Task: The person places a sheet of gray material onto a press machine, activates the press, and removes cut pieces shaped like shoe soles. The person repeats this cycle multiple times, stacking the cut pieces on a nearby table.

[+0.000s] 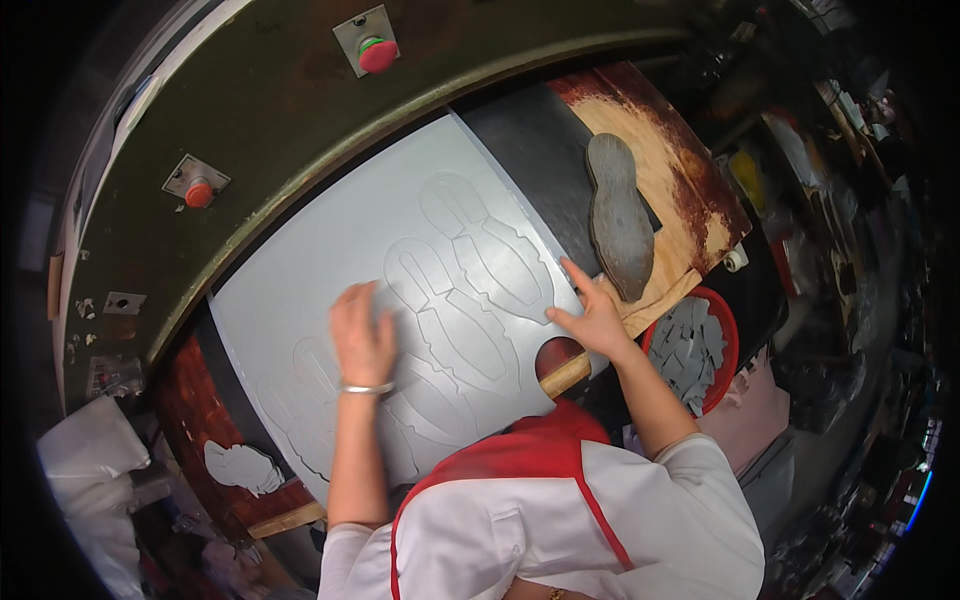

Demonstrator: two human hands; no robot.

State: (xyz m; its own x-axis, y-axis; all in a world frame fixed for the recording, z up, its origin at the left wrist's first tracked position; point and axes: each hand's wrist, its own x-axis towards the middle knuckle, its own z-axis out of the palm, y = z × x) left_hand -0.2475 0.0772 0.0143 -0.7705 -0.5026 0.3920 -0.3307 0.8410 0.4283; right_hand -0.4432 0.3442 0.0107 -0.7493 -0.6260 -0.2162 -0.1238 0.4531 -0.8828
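A large pale grey sheet [310,225] lies on the work surface, marked with several shoe-sole outlines. My left hand [362,335], wearing a bracelet at the wrist, is over the middle of the sheet, its fingers stretched and slightly blurred; nothing shows in them. At the sheet's right edge rests my right hand [595,315], thumb and index finger spread apart on the material. Whether its other fingers reach under the sheet is hidden. Beyond this hand, a worn sole-shaped die [620,215] sits on the board. Near my right thumb, the sheet has a rounded cut-out at its lower edge.
A dark green machine beam [270,90] with a red button [377,55] and another red button [199,193] runs along the far side. At right stands a red bucket [735,345] of grey scraps. Cut grey pieces [243,468] are stacked at the lower left.
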